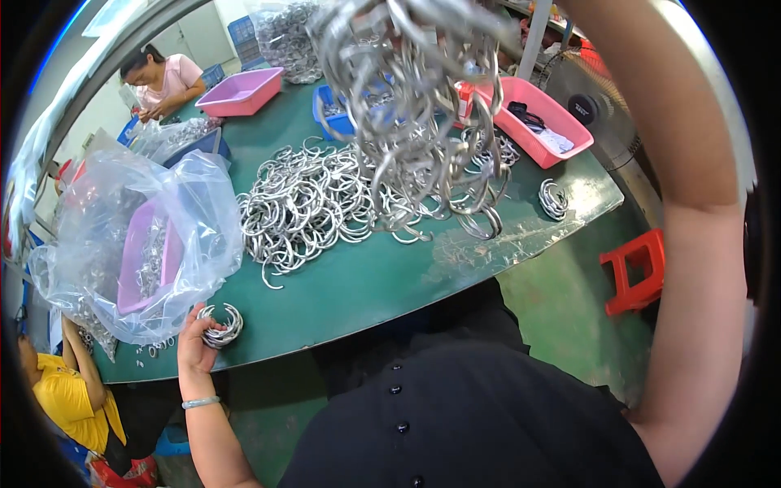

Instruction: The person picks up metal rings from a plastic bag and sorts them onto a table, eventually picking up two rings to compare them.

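Near the table's front edge, my left hand (pixel 194 346) is closed round a small bundle of silver C-shaped metal rings (pixel 223 327). My right arm (pixel 691 154) reaches up along the right side, and its hand is beyond the top edge. A large tangle of silver C-shaped rings (pixel 423 106) hangs in the air at the top centre, blurred by motion; what holds it is hidden. Under and left of it, a heap of the same open rings (pixel 305 207) lies on the green table (pixel 358 285). Another small ring bundle (pixel 553 200) sits near the right corner.
A clear plastic bag (pixel 203 220) with a purple tray (pixel 130 272) stands left. Pink trays (pixel 240 92) (pixel 545 122) and a blue bin (pixel 335 114) sit farther back. A fan (pixel 590 106) and red stool (pixel 634 272) are right. Two people (pixel 167 85) (pixel 69 394) sit at left.
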Tool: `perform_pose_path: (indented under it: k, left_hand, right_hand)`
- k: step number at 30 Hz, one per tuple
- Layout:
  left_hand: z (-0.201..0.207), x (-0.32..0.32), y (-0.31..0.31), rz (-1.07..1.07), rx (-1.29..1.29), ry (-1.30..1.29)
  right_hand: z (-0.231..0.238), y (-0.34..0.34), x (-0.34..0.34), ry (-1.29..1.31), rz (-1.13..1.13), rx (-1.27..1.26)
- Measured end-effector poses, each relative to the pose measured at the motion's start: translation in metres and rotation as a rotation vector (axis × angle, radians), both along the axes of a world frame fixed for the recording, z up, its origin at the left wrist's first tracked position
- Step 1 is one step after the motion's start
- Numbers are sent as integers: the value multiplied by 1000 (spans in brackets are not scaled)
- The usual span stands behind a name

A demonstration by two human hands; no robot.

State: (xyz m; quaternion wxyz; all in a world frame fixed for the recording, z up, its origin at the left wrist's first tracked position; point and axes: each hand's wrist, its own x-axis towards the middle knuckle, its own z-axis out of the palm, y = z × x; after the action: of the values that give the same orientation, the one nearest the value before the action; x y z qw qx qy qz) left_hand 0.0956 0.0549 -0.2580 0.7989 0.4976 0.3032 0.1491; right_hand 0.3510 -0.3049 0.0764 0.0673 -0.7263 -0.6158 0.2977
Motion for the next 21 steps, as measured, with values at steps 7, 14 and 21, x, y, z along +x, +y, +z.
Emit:
perform_pose_path:
  k: [7, 14, 21]
  left_hand:
    - [-3, -3, 3, 54, 13, -1]
    - [0, -3, -6, 91, 16, 3]
    - [0, -5, -11, 128, 16, -12]
  right_hand:
    - [-74, -12, 15, -350, 25, 45]
    - [-118, -7, 23, -310, 123, 180]
    - [-173, -5, -13, -418, 102, 141]
